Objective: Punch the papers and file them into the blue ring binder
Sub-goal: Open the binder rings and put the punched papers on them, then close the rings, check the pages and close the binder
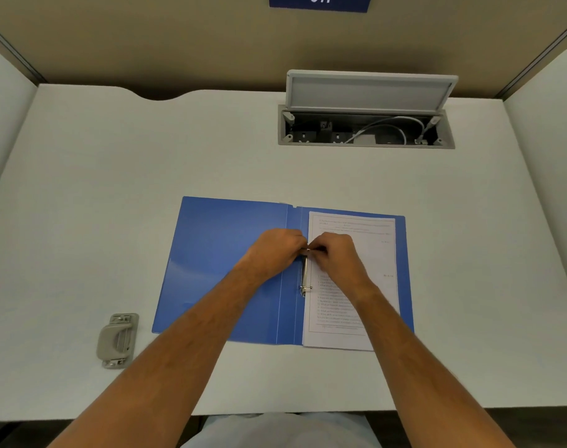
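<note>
Here, both hands pinch the upper ring of the open blue binder, papers inside.

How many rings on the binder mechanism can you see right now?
1 clearly: the lower ring at the near end of the metal mechanism. The upper ring is mostly hidden where the left hand and right hand pinch together at its far end.
</note>
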`<state>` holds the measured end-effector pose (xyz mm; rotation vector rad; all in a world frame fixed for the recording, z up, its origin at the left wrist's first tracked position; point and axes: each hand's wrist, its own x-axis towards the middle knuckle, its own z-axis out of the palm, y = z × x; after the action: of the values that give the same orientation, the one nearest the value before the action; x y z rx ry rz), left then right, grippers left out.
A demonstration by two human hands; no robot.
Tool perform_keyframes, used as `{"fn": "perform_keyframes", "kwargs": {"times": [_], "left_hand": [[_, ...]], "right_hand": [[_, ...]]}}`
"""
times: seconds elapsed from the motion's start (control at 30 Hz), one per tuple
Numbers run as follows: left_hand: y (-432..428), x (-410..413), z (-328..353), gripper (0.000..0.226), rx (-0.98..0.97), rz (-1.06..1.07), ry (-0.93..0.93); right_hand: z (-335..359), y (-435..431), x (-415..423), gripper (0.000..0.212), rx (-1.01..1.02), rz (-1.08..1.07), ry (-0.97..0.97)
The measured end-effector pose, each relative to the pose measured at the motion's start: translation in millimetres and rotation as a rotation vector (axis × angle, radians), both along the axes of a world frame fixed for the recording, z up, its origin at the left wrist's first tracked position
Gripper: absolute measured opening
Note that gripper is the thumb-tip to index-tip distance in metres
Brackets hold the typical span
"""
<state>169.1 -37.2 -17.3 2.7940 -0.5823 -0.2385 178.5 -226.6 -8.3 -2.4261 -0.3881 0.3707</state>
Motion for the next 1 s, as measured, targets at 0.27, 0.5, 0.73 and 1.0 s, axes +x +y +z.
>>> {"fn": "perform_keyframes", "kwargs": {"times": [0.27, 0.5, 0.73, 1.0], "left_hand": [[34, -49, 21, 0.028, -0.414, 0.534, 0.045], [103, -157, 18, 0.060, -0.036, 1.072, 0.050], [125, -176, 10, 0.094, -0.040, 1.253, 0.168], [132, -172, 13, 0.097, -0.017, 1.178, 0.202]], "right_hand": [[12, -77, -37, 0.019, 0.231, -0.605, -0.068], [-6, -150, -102, 0.034, 0.307, -1.098, 0.285], [-5, -120, -107, 0.037, 0.339, -1.090, 0.223], [3, -120, -109, 0.015, 0.243, -1.087, 0.076]]}}
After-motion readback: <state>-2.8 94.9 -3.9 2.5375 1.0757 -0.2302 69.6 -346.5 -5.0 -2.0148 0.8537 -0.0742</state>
